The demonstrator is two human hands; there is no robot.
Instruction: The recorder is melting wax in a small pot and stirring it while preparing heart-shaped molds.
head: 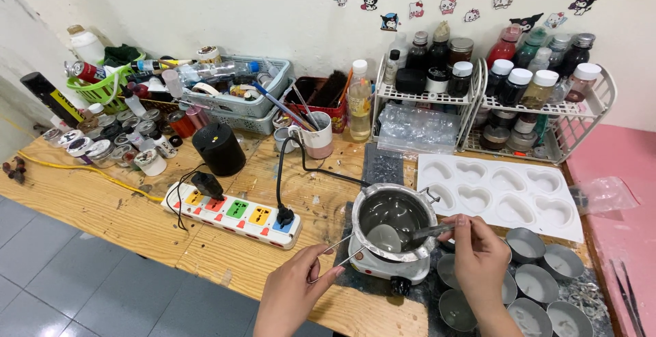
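right hand [478, 251] pinches spoon [410, 234], handle running left into melting pot [393, 214] | left hand [301, 289] pinches pot's wire handle [335, 258] (lower centre), nearer

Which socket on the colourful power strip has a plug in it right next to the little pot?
The blue socket, at the strip's end nearest the melting pot; its black plug is in.

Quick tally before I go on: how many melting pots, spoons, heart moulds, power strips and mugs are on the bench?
melting pot: 1
spoon: 1
heart mould: 1
power strip: 1
mug: 1
Total: 5
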